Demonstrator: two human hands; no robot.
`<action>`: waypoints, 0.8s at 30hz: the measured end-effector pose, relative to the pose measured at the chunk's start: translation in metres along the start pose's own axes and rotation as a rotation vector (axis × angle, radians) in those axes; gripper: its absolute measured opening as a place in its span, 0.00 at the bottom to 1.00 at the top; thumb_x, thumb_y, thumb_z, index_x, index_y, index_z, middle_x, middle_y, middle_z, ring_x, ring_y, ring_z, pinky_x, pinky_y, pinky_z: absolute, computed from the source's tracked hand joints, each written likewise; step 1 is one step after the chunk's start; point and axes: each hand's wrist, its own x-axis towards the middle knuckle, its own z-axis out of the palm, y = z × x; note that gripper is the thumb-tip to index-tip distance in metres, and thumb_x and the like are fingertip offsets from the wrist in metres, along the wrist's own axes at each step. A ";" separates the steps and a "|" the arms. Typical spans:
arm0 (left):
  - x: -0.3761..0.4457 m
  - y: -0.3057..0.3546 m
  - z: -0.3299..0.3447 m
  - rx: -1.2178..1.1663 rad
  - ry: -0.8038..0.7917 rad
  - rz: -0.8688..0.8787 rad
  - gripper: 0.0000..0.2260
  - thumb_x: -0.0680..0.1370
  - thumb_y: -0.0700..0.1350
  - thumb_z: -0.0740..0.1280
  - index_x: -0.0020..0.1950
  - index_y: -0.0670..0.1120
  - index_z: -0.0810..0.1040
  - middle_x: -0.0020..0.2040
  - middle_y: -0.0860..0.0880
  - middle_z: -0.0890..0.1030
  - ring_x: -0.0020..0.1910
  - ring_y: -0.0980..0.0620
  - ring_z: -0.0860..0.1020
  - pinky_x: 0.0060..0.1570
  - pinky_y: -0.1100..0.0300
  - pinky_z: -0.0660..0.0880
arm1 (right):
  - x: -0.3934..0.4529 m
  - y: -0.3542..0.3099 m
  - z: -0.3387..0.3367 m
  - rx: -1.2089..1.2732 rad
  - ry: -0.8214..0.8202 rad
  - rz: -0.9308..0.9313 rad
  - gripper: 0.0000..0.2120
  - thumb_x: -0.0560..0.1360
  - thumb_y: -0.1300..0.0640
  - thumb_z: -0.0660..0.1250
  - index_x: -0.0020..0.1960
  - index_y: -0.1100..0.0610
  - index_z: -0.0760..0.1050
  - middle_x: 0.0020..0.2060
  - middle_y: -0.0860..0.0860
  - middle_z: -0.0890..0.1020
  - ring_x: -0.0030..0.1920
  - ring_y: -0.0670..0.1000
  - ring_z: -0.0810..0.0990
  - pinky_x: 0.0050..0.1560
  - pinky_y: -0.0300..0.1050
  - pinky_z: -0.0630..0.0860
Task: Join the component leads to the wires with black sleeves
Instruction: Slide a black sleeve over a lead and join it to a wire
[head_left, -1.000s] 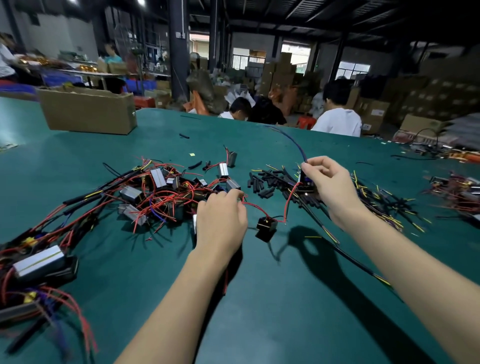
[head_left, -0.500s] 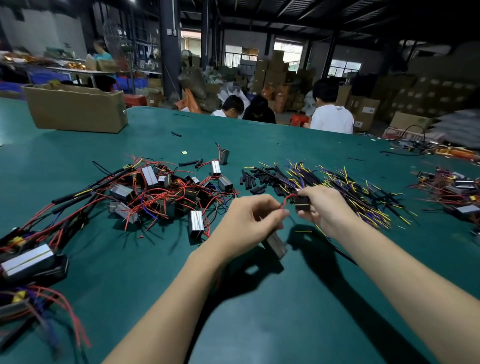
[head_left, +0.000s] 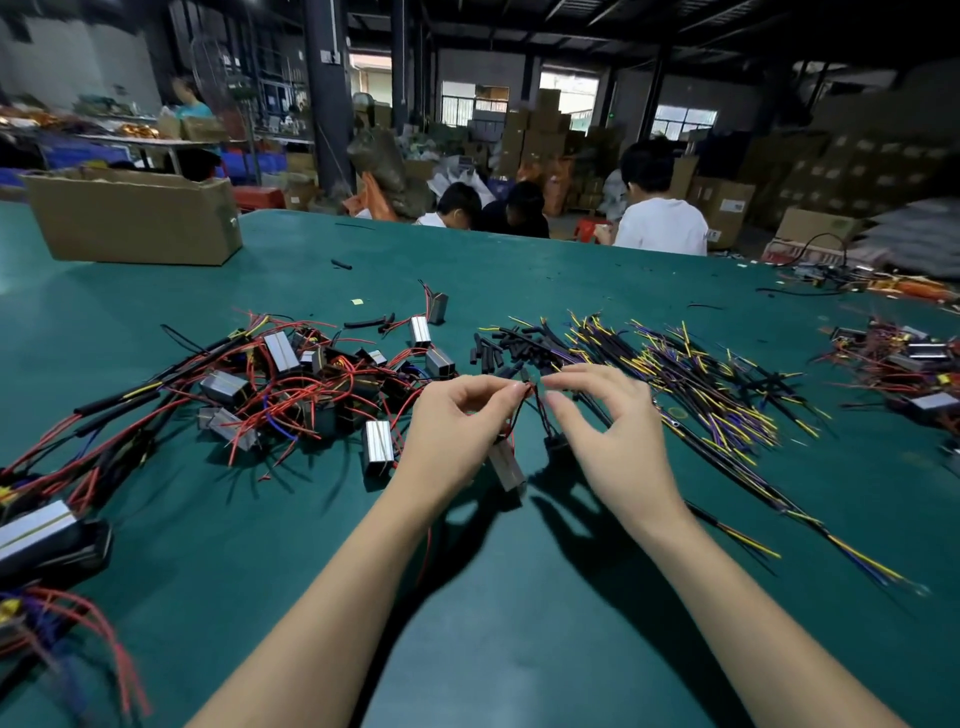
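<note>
My left hand (head_left: 457, 431) pinches the red lead of a small grey box component (head_left: 506, 465), which hangs below my fingers above the green table (head_left: 519, 597). My right hand (head_left: 613, 436) is just right of it, thumb and forefinger curled round a thin black sleeved wire (head_left: 543, 421) whose far end trails right across the table. The fingertips of both hands nearly meet over the lead ends. A pile of components with red leads (head_left: 291, 384) lies to the left. Loose black sleeves (head_left: 498, 348) and a heap of yellow and purple wires (head_left: 691, 374) lie behind my hands.
Finished bundles (head_left: 47, 530) lie at the left edge, and more parts (head_left: 914, 364) at the right. A cardboard box (head_left: 135, 215) stands at the back left. Three people sit beyond the table's far edge.
Both hands have risen slightly and drawn closer, fingertips now almost touching. The component hangs lower from my left hand. The view has shifted a little.
</note>
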 end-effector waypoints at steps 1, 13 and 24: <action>-0.001 0.001 0.000 0.017 -0.020 0.014 0.06 0.77 0.41 0.67 0.45 0.40 0.83 0.35 0.44 0.78 0.33 0.55 0.74 0.39 0.62 0.74 | -0.001 -0.001 0.001 0.007 -0.005 -0.021 0.06 0.74 0.57 0.70 0.46 0.45 0.80 0.49 0.43 0.81 0.57 0.46 0.74 0.62 0.45 0.67; -0.002 -0.002 -0.001 -0.019 -0.235 -0.104 0.05 0.77 0.40 0.68 0.51 0.40 0.79 0.37 0.46 0.81 0.29 0.54 0.74 0.30 0.65 0.72 | -0.001 0.005 0.004 0.362 -0.009 0.036 0.09 0.74 0.65 0.69 0.40 0.52 0.78 0.36 0.51 0.84 0.37 0.49 0.81 0.43 0.46 0.79; -0.006 0.001 0.003 0.377 -0.024 0.295 0.02 0.73 0.39 0.72 0.45 0.43 0.81 0.33 0.53 0.76 0.33 0.56 0.71 0.37 0.64 0.67 | -0.001 -0.001 0.003 0.585 -0.061 0.136 0.04 0.76 0.62 0.67 0.43 0.56 0.80 0.37 0.53 0.84 0.40 0.55 0.83 0.48 0.48 0.81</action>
